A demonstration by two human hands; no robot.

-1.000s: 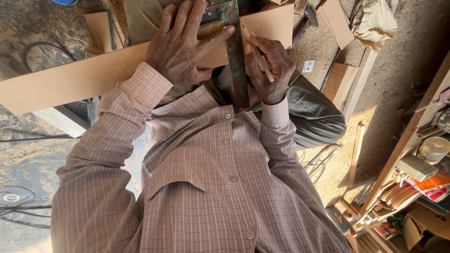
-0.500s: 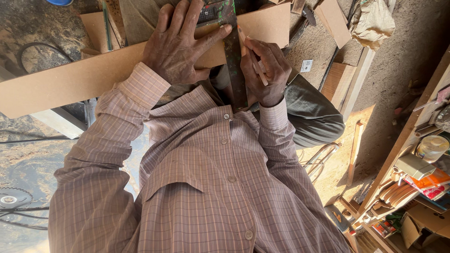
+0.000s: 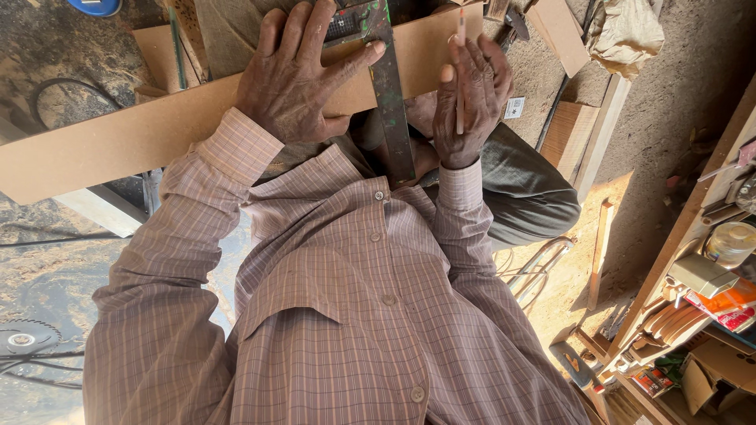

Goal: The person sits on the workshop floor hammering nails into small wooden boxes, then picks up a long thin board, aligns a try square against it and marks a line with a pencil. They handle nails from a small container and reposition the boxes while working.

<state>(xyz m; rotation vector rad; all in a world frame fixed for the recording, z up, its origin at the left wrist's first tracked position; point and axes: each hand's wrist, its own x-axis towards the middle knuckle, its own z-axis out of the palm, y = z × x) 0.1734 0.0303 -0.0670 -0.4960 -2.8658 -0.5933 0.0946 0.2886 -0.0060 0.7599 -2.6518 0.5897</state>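
At the top centre of the frame, the left hand (image 3: pixel 303 75) presses spread-fingered on a try square (image 3: pixel 391 94) across the fibreboard strip (image 3: pixel 126 142); the right hand (image 3: pixel 470 94) pinches a pencil (image 3: pixel 461 71) beside its blade.

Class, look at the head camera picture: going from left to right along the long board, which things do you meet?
Bare left end of the board → left hand pressing flat → metal square → right hand holding a pencil.
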